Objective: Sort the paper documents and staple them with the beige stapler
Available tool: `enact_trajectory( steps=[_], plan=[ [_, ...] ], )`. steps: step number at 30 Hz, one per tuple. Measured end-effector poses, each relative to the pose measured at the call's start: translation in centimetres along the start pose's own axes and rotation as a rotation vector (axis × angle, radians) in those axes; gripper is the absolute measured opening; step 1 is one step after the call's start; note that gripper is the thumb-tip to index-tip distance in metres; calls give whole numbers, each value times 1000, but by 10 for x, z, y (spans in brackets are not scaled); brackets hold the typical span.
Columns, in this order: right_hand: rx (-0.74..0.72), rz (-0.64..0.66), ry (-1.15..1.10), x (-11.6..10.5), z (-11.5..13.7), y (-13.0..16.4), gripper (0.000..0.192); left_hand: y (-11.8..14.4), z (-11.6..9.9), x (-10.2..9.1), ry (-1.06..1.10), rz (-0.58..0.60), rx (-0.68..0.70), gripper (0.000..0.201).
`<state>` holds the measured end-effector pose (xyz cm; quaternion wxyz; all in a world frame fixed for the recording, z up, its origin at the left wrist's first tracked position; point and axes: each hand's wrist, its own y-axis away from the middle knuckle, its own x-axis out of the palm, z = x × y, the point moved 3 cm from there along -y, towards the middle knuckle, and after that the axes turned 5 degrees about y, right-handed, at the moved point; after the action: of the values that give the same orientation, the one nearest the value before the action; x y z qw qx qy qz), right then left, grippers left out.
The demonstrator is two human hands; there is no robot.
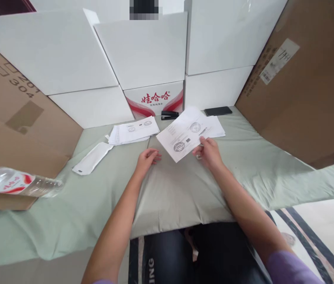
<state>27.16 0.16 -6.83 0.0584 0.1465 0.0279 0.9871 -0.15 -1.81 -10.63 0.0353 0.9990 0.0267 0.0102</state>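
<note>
Between the thumb and fingers of my right hand (pixel 209 153) is the lower right edge of a printed paper sheet (pixel 181 134). Round stamps and small print mark the sheet, which is tilted above the cloth. My left hand (pixel 148 161) rests near the cloth to the left of it, fingers loosely bent and apart, with nothing seen in them. Ahead of the left hand lies a stack of stamped papers (pixel 134 130). More white papers (pixel 216 127) lie behind the held sheet, partly hidden by it. A black stapler (pixel 169 115) sits at the back, between the paper piles.
White boxes (pixel 143 51) form a wall behind the green cloth (pixel 184 189). Brown cartons stand at the left (pixel 21 106) and right (pixel 311 86). A dark phone (pixel 218 111) lies at the back right. A white packet (pixel 92 158) and a water bottle (pixel 19 182) are on the left.
</note>
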Motion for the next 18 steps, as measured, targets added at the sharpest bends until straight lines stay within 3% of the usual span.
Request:
enact_trajectory(
  steps=[5,7,9,11,14,16,18],
  plan=[
    [-378,-229,103,-44,51,-45,21,-1,2,0,-20,13,3,40],
    [-601,-332,360,-52,67,-64,18,-2,3,0,-31,21,-6,39],
    [-712,-347,738,-48,70,-80,34,-3,4,0,-41,24,-12,39],
    [-582,-253,1112,-37,57,-92,43,-3,4,0,-45,29,-16,40],
    [-255,-47,1531,-20,25,-97,39,-2,3,-1,-50,35,-20,41],
    [-148,29,1670,-13,11,-95,39,-2,2,-1,-52,36,-25,42],
    [-143,56,1728,-9,6,-93,40,-1,1,0,-56,38,-29,42]
  ],
)
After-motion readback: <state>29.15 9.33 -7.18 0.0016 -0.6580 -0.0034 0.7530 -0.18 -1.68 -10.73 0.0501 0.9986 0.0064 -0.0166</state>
